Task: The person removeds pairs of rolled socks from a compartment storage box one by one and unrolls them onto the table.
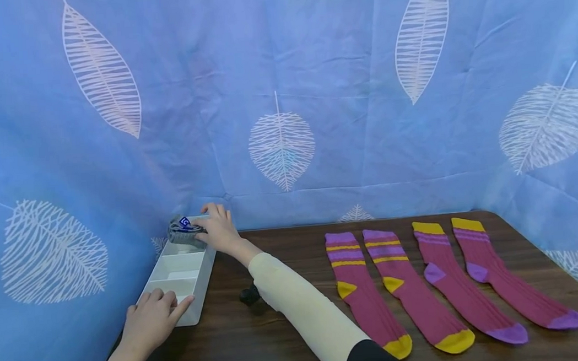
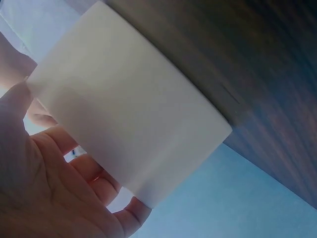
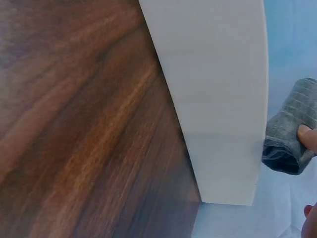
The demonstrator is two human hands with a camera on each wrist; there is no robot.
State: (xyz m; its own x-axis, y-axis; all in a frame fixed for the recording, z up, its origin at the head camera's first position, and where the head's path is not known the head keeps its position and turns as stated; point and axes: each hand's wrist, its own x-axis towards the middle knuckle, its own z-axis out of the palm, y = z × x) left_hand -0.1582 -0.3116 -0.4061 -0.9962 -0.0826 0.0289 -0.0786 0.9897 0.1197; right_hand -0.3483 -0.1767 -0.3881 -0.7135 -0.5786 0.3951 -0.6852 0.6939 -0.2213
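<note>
A long white divided box (image 1: 203, 279) stands at the table's left edge. In its far compartment is a rolled grey ribbed sock (image 1: 183, 236) with a blue and white patch, rising above the rim. My right hand (image 1: 217, 229) reaches over the box's right side and pinches the roll. In the right wrist view one fingertip lies against the grey sock (image 3: 294, 116), whose open end faces down. My left hand (image 1: 151, 321) grips the box's near end, fingers hooked over the rim. The left wrist view shows that white end wall (image 2: 129, 104) beside the left hand (image 2: 64, 183).
Several magenta socks (image 1: 376, 302) with purple and yellow bands lie flat, side by side, on the right of the dark wooden table (image 1: 288, 335). A small black object (image 1: 249, 295) sits near the right forearm. Blue leaf-print cloth (image 1: 214, 96) hangs behind and at both sides.
</note>
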